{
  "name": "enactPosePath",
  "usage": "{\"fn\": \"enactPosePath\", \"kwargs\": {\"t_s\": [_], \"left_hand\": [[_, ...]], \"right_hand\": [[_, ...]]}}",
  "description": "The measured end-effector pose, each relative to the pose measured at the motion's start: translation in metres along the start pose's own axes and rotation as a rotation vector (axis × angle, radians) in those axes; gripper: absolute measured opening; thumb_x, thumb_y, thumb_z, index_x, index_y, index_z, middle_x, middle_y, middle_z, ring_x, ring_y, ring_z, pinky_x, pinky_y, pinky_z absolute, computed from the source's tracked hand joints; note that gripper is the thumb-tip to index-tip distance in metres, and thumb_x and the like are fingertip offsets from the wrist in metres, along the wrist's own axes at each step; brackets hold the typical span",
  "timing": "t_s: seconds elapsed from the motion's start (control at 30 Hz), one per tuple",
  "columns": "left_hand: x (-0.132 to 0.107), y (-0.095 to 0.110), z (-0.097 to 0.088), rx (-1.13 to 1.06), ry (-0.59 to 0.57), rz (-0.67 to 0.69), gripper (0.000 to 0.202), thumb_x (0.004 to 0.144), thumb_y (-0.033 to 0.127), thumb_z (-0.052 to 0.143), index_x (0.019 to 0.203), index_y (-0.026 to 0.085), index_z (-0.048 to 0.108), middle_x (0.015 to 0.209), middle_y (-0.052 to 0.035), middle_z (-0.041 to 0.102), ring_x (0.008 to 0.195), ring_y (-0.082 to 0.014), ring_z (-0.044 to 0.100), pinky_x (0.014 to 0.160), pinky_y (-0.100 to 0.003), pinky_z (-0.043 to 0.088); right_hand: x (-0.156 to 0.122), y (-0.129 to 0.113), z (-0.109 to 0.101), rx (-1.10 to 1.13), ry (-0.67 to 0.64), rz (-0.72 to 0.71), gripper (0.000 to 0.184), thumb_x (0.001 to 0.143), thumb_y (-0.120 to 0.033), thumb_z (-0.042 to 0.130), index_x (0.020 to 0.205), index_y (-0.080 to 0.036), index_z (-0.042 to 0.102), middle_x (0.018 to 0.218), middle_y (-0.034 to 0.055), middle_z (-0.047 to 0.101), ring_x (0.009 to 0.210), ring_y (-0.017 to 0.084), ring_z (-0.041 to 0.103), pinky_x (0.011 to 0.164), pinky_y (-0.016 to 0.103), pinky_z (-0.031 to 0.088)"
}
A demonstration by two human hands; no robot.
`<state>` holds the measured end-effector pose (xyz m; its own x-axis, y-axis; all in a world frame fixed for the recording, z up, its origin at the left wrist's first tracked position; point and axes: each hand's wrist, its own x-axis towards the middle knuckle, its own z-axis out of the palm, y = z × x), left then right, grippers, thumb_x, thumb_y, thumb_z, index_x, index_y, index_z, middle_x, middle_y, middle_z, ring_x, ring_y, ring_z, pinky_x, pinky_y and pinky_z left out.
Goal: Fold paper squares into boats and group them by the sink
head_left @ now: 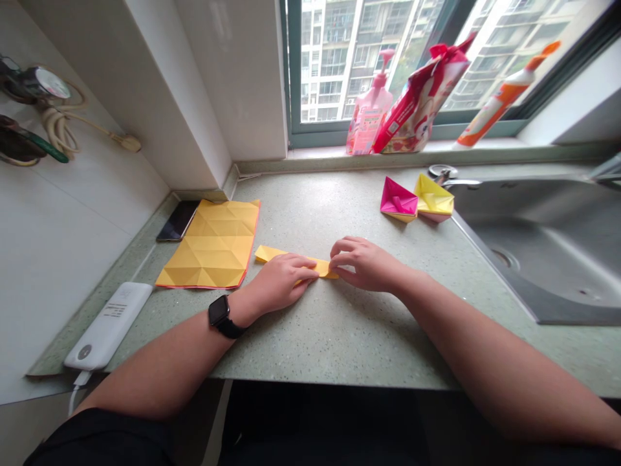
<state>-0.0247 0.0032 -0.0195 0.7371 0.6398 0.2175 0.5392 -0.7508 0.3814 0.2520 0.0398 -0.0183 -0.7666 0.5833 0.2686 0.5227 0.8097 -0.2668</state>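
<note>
A narrow strip of folded yellow paper (270,254) lies flat on the speckled green countertop (334,336). My left hand (284,281) presses down on its middle, and a black watch (220,316) sits on that wrist. My right hand (363,264) pinches the strip's right end between fingers and thumb. Much of the strip is hidden under my hands. To the left lies a creased yellow paper sheet (211,244) with red-orange edges. Beyond my right hand stand a pink paper boat (398,200) and a yellow paper boat (433,199), touching each other.
A black phone (178,220) lies partly under the creased sheet. A white power bank (109,325) with a cable sits at the left edge. A steel sink (543,252) lies to the right. Pink soap (369,110), a red packet (420,100) and an orange-white tube (499,100) stand on the windowsill.
</note>
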Motion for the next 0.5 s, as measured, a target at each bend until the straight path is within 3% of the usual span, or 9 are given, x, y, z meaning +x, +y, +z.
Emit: {"fn": "enactPosePath", "kwargs": {"t_s": [0.5], "left_hand": [[0.0,0.006,0.001,-0.055,-0.013,0.006,0.032,0.112,0.021,0.054,0.135,0.025,0.075,0.14,-0.0079,0.077,0.13,-0.0258,0.07,0.114,-0.046,0.056]], "right_hand": [[0.003,0.005,0.012,-0.052,0.013,0.194,0.016,0.103,-0.027,0.069,0.088,-0.024,0.075,0.1,0.0078,0.072,0.092,0.025,0.065,0.085,0.039,0.051]]}}
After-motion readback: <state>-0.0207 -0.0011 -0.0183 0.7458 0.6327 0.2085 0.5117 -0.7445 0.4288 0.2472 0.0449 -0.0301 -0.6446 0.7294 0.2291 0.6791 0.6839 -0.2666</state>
